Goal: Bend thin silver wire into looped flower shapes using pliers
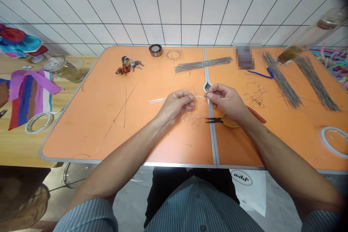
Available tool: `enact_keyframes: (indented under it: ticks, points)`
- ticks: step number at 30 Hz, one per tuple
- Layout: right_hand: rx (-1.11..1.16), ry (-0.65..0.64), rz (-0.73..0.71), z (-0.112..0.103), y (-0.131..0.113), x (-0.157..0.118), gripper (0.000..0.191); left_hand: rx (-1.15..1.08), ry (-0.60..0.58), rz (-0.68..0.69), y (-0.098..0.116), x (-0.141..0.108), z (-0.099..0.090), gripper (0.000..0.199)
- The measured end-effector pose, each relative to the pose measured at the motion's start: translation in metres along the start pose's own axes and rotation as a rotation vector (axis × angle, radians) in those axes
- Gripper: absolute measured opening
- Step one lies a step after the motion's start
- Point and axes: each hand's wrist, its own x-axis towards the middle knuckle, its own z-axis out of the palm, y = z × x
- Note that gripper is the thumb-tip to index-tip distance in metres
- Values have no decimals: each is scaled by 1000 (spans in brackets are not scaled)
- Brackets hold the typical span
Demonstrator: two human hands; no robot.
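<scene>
Thin wire bent into a ring [200, 97] spans the gap between my two hands over the orange table [163, 145]. My left hand [181, 103] pinches its left side, with smaller wire loops around the fingers. At the ring's right side, my right hand [221, 98] has thumb and fingers pressed together on the wire. Looped wire [193, 119] hangs or lies just below the hands; which one I cannot tell. Pliers [227, 121] with dark jaws lie partly under my right forearm. Straight wires [157, 100] stick out left of my left hand.
Wire bundles [203, 64] lie at the back and right. Keys [133, 64], black tape [156, 50] and wire rings [255, 94] are on the table. A jar [63, 69] and ribbons [29, 94] stand left; a tilted glass container [307, 40] is at right.
</scene>
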Motion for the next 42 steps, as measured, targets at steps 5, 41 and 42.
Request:
enact_keyframes:
  ticks: [5, 41, 42]
  points:
    - [-54, 274, -166, -1, -18, -7, 16, 21, -47, 18, 4, -5, 4, 14]
    - [-271, 205, -444, 18, -9, -23, 8, 306, -69, 185, 2, -13, 13, 9]
    - [-262, 198, -431, 18, -9, -22, 8, 310, -71, 185, 2, -13, 13, 10]
